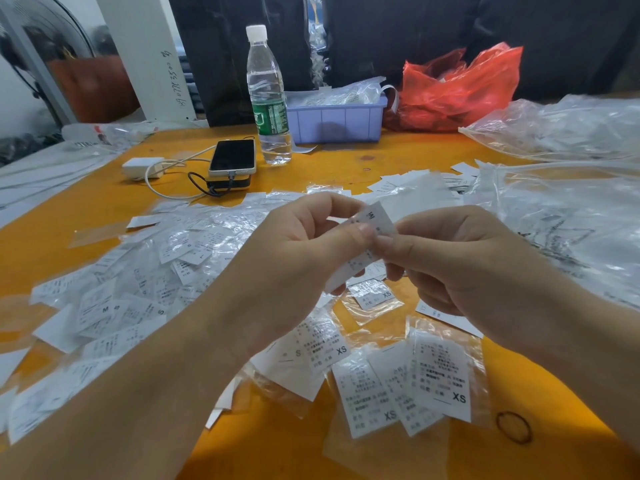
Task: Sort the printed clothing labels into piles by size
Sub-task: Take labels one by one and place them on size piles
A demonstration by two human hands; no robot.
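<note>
- Step in hand: reading the size on one label (pixel 375 220), apparently marked M.
- Grip: left hand (pixel 294 258) and right hand (pixel 460 258) both pinch this label, raised above the worktop (pixel 52 220) centre.
- XS pile (pixel 415 386) lies near the front edge; the unsorted heap (pixel 138 289) lies leftward.
- Next move: probably placing it on an M pile, clear of XS.

I'm seeing a garment packing wkshop, orange worktable (pixel 284 441), heaps of bagged size labels (pixel 145 289), parts bin (pixel 337 121), poly bags (pixel 561 129)
</note>
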